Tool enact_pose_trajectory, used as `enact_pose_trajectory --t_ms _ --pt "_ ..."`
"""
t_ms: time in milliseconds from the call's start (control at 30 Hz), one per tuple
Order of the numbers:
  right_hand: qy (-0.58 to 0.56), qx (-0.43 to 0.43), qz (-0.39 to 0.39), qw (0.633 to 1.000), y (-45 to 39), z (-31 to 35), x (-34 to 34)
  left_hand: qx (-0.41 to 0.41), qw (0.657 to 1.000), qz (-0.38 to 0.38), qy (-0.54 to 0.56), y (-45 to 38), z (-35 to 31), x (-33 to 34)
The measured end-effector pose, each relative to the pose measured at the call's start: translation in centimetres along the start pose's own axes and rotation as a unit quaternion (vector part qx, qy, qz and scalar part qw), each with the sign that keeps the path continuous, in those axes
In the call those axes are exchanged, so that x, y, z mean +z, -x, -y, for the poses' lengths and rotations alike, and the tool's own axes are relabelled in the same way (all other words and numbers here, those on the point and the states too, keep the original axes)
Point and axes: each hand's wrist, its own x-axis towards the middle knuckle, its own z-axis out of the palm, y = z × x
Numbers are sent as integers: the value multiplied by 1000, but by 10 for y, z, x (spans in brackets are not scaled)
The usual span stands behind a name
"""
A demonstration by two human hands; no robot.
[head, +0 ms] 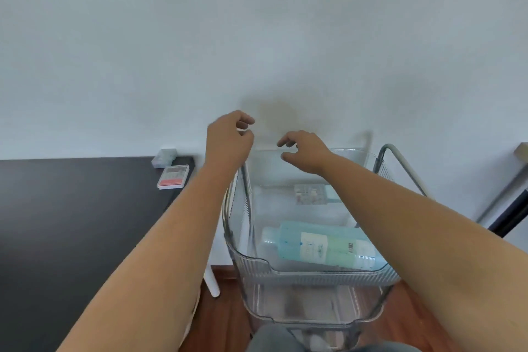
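Note:
My left hand (228, 141) is raised in front of the white wall, above the far left corner of a clear plastic cart tray (314, 273). Its fingers are loosely curled and I see nothing in them. My right hand (307, 153) hovers over the tray's far rim, fingers also loosely curled and holding nothing. A blue-green bottle (320, 243) with a white label lies on its side in the tray. Behind it, a small clear case (310, 194) of little pieces lies flat at the back of the tray, partly hidden by my right forearm.
A black table (71, 223) stands on the left, with a red-and-clear case (173, 177) and a small clear box (164, 157) at its far right corner. A grey metal cart handle (400, 161) rises on the right. Lower cart tiers and wooden floor (225, 320) lie below.

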Motion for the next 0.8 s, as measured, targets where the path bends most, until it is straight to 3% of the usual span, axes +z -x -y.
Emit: enact_pose_trajectory --t_ms 167,300,533,800 --pt "-44 -60 28 997 -10 62 29 -90 990 -44 -94 -21 67 -92" --pt "-78 -83 50 992 -22 106 59 -154 978 -22 -140 -20 123 -124" --pt "18 -129 128 983 -55 151 114 -181 972 24 -145 -27 177 -117" --pt "100 -105 221 964 -86 151 154 -191 970 21 -146 -46 200 -95"
